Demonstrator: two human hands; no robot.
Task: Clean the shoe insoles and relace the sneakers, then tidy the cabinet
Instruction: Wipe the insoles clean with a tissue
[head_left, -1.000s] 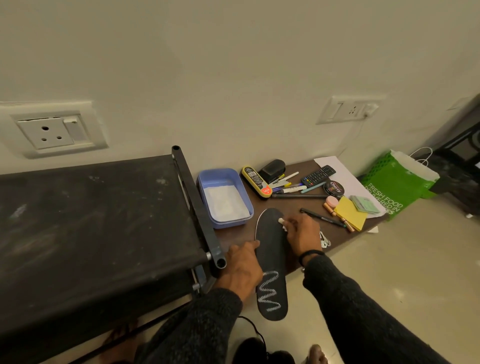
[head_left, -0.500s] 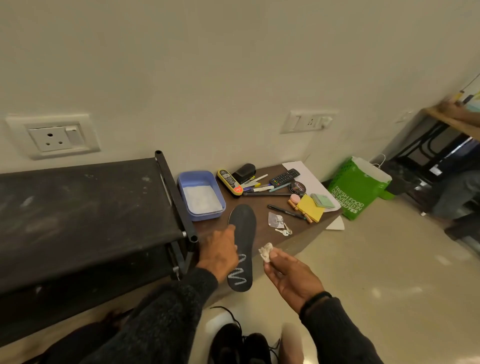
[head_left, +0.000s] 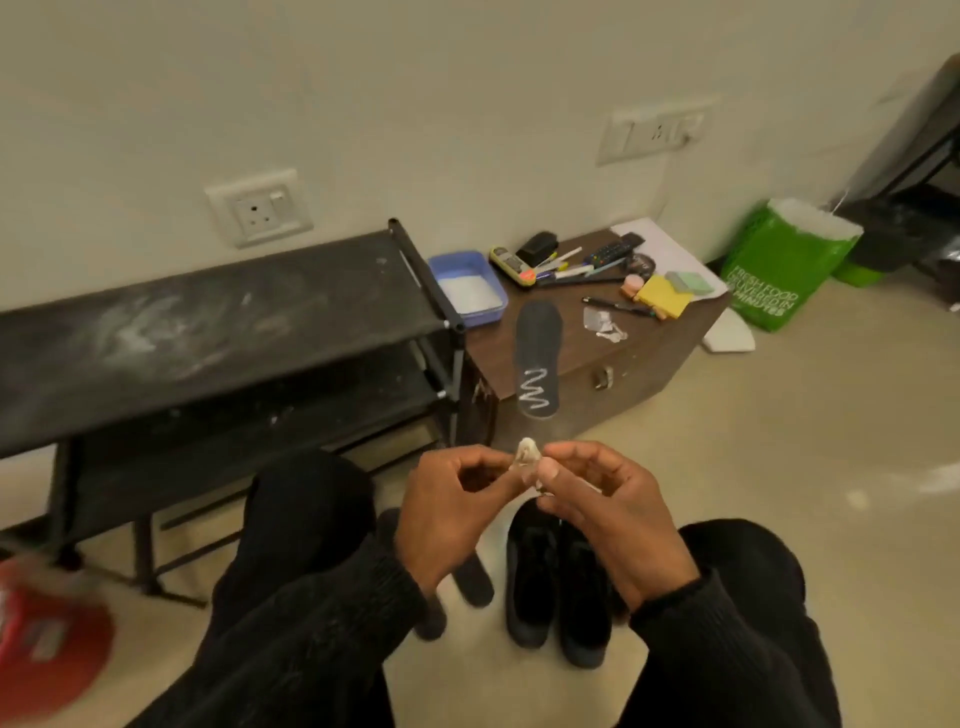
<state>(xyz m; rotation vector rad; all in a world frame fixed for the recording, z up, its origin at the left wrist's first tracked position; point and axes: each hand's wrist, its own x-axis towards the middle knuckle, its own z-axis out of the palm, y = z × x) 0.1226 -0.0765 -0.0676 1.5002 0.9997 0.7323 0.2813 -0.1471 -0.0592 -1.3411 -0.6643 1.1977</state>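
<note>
We pinch a small crumpled off-white wipe (head_left: 526, 457) between both hands (head_left: 457, 512) (head_left: 613, 519), while the black foam insole with a white zigzag (head_left: 538, 358) lies straight ahead on the brown wooden bench (head_left: 649, 353), its long axis toward us, equally near either hand.

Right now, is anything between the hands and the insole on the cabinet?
Nothing visible. Both hands, left and right, pinch a small wad over the floor; only open air lies between them and the insole.
</note>
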